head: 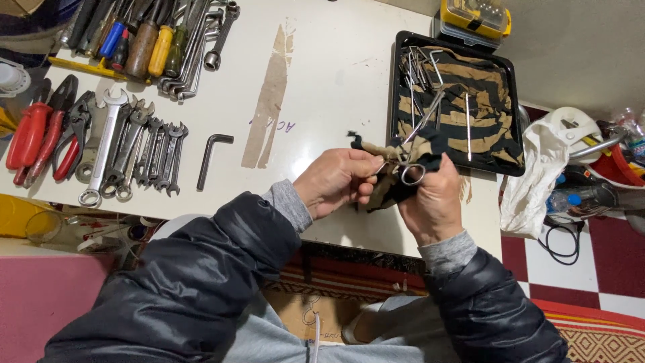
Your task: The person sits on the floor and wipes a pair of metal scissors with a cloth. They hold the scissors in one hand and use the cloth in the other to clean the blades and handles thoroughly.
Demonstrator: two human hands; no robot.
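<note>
My left hand (336,181) pinches one end of a black and tan striped rag (393,191) above the white table's near edge. My right hand (433,202) grips the rag together with a pair of steel scissor-like forceps (411,171); the ring handle shows above my fingers and the tips point up to the right. The two hands touch at the rag. Just behind them stands a black tray (514,101) lined with the same striped cloth, holding several thin steel instruments (423,74).
On the white table (329,81), a row of wrenches (134,151), red-handled pliers (40,131), screwdrivers (138,37) and a black hex key (211,158) lie at the left. A yellow case (474,17) sits behind the tray. A white bag (544,168) hangs at right.
</note>
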